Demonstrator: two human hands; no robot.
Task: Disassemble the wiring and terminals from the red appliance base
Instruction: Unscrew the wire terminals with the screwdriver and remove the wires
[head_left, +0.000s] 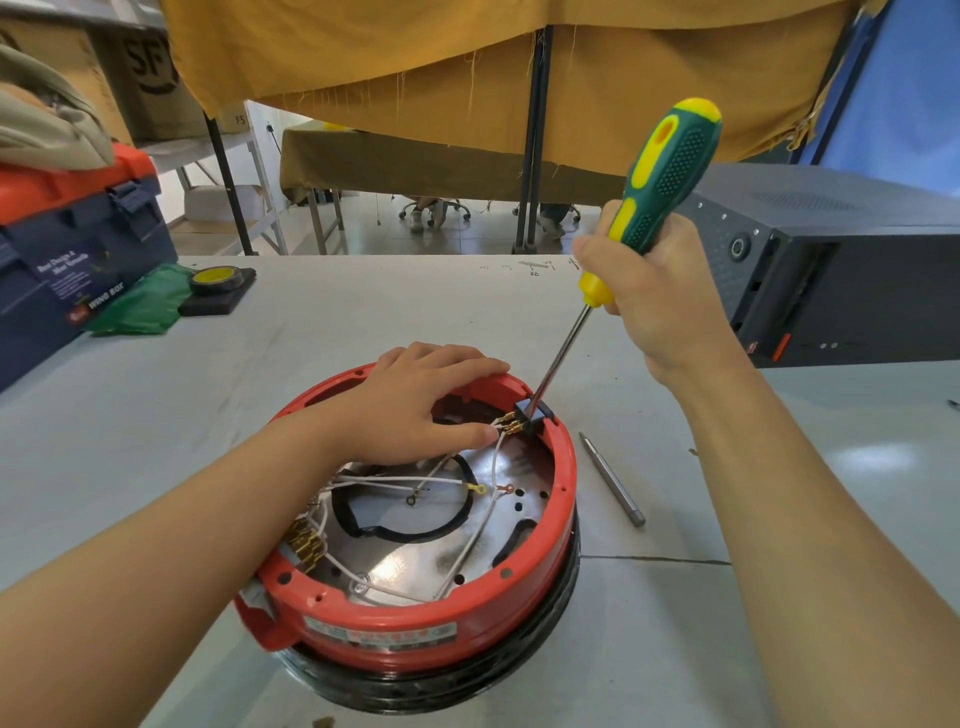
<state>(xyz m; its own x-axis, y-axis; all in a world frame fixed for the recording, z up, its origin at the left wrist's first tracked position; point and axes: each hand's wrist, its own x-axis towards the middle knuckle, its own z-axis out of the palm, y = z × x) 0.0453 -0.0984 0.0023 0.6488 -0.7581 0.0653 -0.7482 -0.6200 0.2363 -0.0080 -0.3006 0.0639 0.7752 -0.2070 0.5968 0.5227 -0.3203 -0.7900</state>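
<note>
Red appliance base (415, 613) sits near the worktop's (156, 415) front edge; left hand (410, 405) lies spread across its far rim, right hand (654, 301) grips a screwdriver (660, 176) into the black terminal block (532, 415).

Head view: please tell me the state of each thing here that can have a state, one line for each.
Red appliance base: open on top, wiring exposed.
White wires: loose inside, some still plugged into the black connector block.
Screwdriver: tilted, tip at the block.
Right hand: grips the screwdriver.
Left hand: rests on the base's rim.
Spare bit: lying on the table.
Toolbox: closed.
</note>
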